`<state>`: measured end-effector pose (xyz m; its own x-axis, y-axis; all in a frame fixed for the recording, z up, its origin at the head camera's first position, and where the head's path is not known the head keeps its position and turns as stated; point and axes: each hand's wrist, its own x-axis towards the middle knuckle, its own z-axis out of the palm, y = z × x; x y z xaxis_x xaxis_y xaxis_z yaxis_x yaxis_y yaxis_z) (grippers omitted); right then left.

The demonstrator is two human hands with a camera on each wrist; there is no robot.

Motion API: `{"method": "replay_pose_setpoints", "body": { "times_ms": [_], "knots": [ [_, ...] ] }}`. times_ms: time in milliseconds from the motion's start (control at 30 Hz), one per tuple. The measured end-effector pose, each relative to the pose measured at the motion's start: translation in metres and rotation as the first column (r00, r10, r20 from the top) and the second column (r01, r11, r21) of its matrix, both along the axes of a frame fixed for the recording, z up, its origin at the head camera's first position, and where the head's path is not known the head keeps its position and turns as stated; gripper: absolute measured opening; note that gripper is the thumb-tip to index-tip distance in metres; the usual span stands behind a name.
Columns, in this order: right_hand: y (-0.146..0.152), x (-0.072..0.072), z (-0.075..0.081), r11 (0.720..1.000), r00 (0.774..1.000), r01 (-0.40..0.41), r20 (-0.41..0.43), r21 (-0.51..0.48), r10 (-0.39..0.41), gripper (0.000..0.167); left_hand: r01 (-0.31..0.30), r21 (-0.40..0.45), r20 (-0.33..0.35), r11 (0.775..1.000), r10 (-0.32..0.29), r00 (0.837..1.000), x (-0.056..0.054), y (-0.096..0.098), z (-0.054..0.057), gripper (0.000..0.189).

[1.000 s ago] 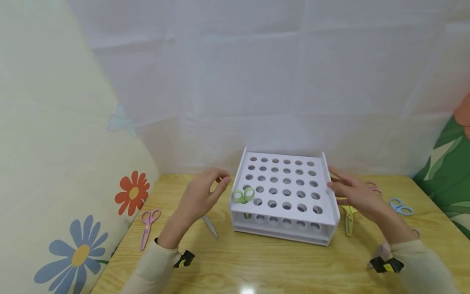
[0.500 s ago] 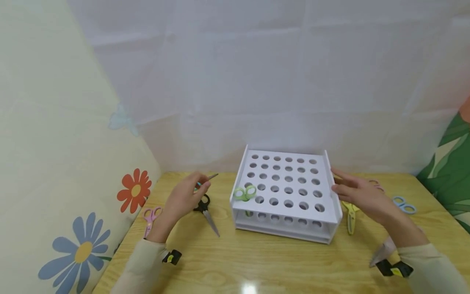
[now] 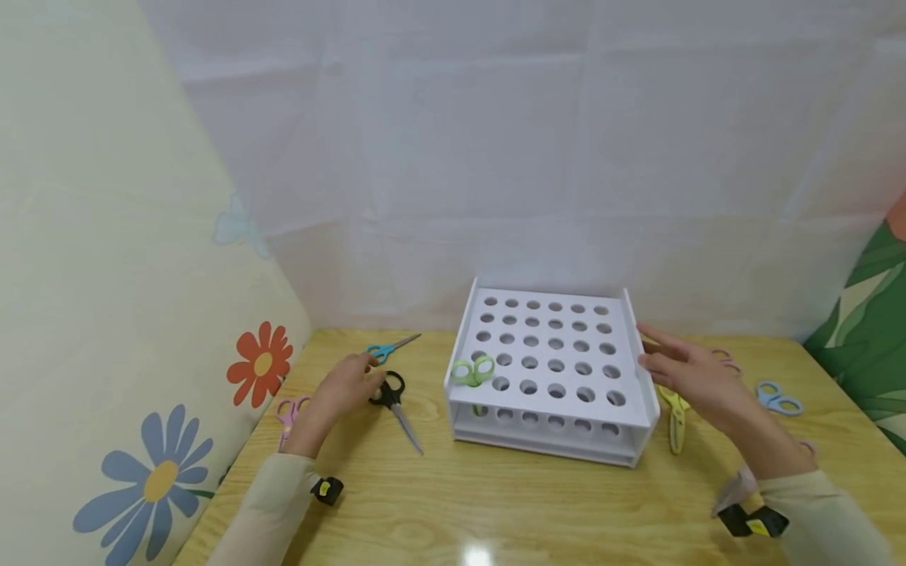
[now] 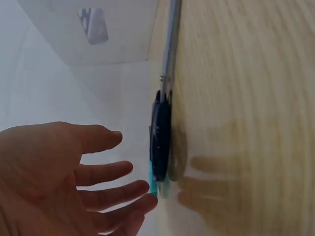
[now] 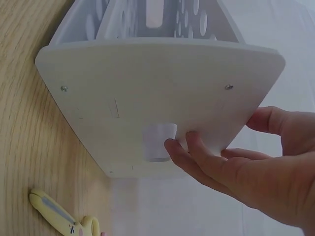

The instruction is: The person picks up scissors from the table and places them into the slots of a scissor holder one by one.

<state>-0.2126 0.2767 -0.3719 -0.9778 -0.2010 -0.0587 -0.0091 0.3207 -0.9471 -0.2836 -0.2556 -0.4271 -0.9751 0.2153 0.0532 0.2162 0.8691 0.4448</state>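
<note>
A white rack (image 3: 545,409) with rows of round holes stands on the table. Green-handled scissors (image 3: 473,371) hang in a hole at its front left corner. My right hand (image 3: 697,385) rests its extended fingers against the rack's right side panel (image 5: 147,98), beside the cutout. Off to the left, my left hand (image 3: 348,385) hovers with loosely spread fingers, holding nothing. Right by its fingertips lie black-handled scissors (image 3: 389,393), blades toward the front. Blue-handled scissors (image 3: 382,351) lie just behind them; in the left wrist view the black handle (image 4: 161,140) mostly hides these.
Pink scissors (image 3: 289,413) lie at the left, partly behind the left forearm. Right of the rack are yellow scissors (image 3: 676,420) and blue scissors (image 3: 778,398). More pink handles (image 3: 727,360) show near the right hand. A white cloth (image 3: 453,157) hangs behind the table.
My left hand has drawn left and down from beside the rack, opening off the blue scissors, which now lie uncovered with the black pair. My right hand stays at the rack.
</note>
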Motion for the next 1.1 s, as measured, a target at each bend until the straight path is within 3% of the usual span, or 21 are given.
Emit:
{"method": "replay_pose_setpoints", "body": {
  "times_ms": [133, 333, 767, 1100],
  "knots": [
    [-0.001, 0.0, -0.003, 1.0, 1.0, 0.022, -0.014, -0.001, -0.022, 0.07, -0.032, -0.046, 0.025, 0.998, 0.033, 0.999, 0.001, -0.005, -0.006, 0.04],
    [-0.002, 0.0, -0.005, 0.999, 0.999, 0.036, -0.032, -0.017, -0.036, 0.07, -0.052, -0.078, 0.009, 0.996, 0.053, 0.999, -0.005, -0.009, -0.013, 0.024],
    [-0.004, -0.003, -0.005, 0.999, 0.998, 0.036, -0.059, -0.003, -0.036, 0.067, -0.145, -0.027, -0.003, 0.989, 0.145, 0.989, -0.006, -0.005, -0.02, 0.014],
    [-0.004, -0.003, -0.005, 1.0, 0.998, 0.031, -0.062, 0.001, -0.031, 0.067, -0.148, 0.042, -0.062, 0.988, 0.15, 0.987, -0.008, -0.004, -0.023, 0.013]
  ]
}}
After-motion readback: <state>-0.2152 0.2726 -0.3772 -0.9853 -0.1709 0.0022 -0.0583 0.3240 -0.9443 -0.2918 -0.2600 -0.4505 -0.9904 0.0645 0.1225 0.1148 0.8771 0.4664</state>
